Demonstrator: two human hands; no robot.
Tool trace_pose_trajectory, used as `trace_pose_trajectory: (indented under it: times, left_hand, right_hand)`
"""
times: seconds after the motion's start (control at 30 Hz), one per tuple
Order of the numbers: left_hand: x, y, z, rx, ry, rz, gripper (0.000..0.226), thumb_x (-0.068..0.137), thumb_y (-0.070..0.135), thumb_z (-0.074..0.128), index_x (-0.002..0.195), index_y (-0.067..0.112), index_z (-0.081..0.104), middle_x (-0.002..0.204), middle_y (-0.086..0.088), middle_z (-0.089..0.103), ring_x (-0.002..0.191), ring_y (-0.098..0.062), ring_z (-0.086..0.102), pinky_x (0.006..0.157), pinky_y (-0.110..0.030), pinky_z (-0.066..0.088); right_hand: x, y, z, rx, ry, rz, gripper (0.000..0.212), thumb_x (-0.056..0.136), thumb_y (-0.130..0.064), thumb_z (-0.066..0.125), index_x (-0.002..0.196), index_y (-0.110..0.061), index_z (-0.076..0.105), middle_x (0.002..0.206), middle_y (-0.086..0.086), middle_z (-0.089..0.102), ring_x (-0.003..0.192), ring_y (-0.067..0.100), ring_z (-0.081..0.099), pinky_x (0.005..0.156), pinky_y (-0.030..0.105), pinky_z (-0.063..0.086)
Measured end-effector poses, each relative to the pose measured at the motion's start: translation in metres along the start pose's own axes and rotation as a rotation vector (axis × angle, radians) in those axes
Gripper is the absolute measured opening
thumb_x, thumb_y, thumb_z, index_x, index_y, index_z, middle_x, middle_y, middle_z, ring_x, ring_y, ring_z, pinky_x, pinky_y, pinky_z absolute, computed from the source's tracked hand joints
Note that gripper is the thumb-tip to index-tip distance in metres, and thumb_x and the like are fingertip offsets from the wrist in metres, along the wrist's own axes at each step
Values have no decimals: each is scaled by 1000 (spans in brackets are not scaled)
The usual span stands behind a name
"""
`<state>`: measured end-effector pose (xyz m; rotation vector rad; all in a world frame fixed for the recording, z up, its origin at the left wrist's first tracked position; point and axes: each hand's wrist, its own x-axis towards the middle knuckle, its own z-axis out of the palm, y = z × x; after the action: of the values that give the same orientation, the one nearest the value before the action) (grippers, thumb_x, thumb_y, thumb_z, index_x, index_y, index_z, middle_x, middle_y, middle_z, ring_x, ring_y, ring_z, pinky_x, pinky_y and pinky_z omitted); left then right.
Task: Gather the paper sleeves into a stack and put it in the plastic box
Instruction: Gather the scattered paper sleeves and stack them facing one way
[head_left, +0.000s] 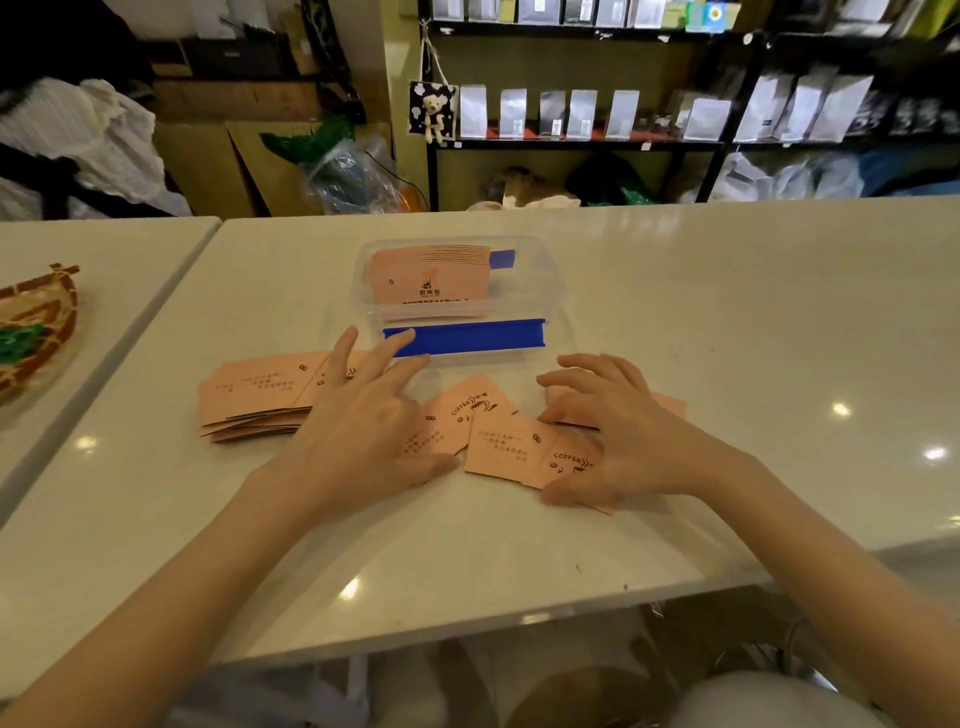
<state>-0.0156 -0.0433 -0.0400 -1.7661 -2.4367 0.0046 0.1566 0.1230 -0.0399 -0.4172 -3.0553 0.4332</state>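
A white table (675, 312) fills the middle of the frame, and both bare hands rest on loose pink paper sleeves scattered just below centre. The left hand (363, 421) lies palm down with its fingers spread, covering the right end of a fanned pile of sleeves (254, 397) that reaches toward the left of the frame; its longest fingertips end just beside the blue clip (467, 338) of the plastic box. The right hand (623, 431) is also palm down and spread, its thumb and fingers pressing on a sleeve printed with "COFFEE" (519, 452) and on another sleeve (670, 402) that shows from under the hand on the right. Between the two hands lies one more sleeve (462, 410), tilted, overlapping the one under the right hand. Neither hand is pinching or lifting anything.

The clear plastic box (550, 291) stands open just above the hands, at the centre of the frame. Inside it a stack of the same pink sleeves (431, 280) leans at a slant, toward the left side of the box.

At the left edge of the frame, on a second table (104, 249), part of a woven basket (41, 322) is visible. Dark shelves with silver bags (582, 114) fill the upper right.
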Motion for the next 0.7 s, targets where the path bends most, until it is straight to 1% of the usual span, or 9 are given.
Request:
trace_pose_trajectory:
  times: [0.07, 0.17, 0.3, 0.37, 0.47, 0.53, 0.6, 0.63, 0.7]
  left_hand:
    - [0, -1, 0, -16, 6, -13, 64, 70, 72, 38, 102, 24, 66, 149, 3, 26, 140, -16, -3, 106, -47, -21]
    - [2, 0, -1, -37, 60, -20, 66, 63, 71, 41, 96, 21, 68, 146, 4, 32, 140, -15, 3, 105, -45, -20]
    - [5, 0, -13, -79, 140, -14, 70, 58, 69, 42, 104, 21, 66, 144, 5, 35, 139, -14, 7, 108, -45, -16]
    - [4, -4, -23, -116, 200, 2, 70, 57, 68, 44, 105, 22, 65, 143, 5, 37, 138, -15, 11, 109, -47, -12]
    - [-1, -15, -35, -149, 200, -12, 67, 56, 64, 52, 107, 22, 64, 143, 6, 35, 138, -14, 10, 110, -47, -11]
    - [-5, -23, -41, -208, 165, -29, 67, 55, 65, 50, 108, 25, 62, 143, 8, 33, 137, -11, 8, 111, -45, -9]
    - [-10, -32, -47, -329, 140, -45, 67, 52, 67, 50, 107, 29, 62, 142, 13, 34, 136, -7, 9, 114, -46, -3]
    - [-13, -36, -49, -406, 131, -54, 67, 51, 67, 50, 106, 31, 62, 139, 16, 35, 134, -5, 11, 114, -47, 2]
    - [-19, -43, -54, -550, 100, -71, 63, 50, 67, 50, 104, 37, 61, 132, 25, 36, 130, 3, 13, 114, -44, 12]
  right_hand:
    - [0, 2, -3, 56, 36, 13, 66, 55, -60, 68, 112, -29, 57, 142, -12, 35, 135, 5, 9, 109, 25, 0]
    - [2, 3, -12, 159, 106, 43, 64, 53, -58, 66, 110, -30, 58, 139, -14, 37, 134, 5, 13, 111, 28, 6]
    - [9, -2, -26, 264, 177, 64, 57, 55, -55, 64, 109, -39, 56, 139, -17, 36, 134, 5, 15, 113, 35, 10]
    - [16, -8, -32, 310, 227, 64, 56, 56, -54, 64, 109, -40, 55, 139, -18, 36, 134, 6, 16, 113, 38, 13]
    - [31, -18, -40, 349, 299, 25, 54, 57, -53, 63, 109, -42, 54, 134, -23, 36, 132, 5, 18, 108, 34, 15]
    - [42, -26, -44, 378, 315, -21, 48, 59, -52, 64, 105, -47, 52, 124, -33, 33, 123, -3, 19, 102, 25, 13]
    - [53, -35, -49, 408, 308, -81, 43, 60, -52, 64, 100, -55, 49, 116, -42, 30, 118, -7, 18, 95, 14, 13]
    - [59, -39, -52, 420, 302, -106, 42, 60, -52, 64, 98, -57, 49, 114, -44, 30, 118, -7, 19, 93, 14, 14]
    - [70, -48, -56, 441, 304, -138, 43, 60, -51, 64, 101, -54, 51, 116, -39, 34, 119, -5, 21, 98, 22, 17]
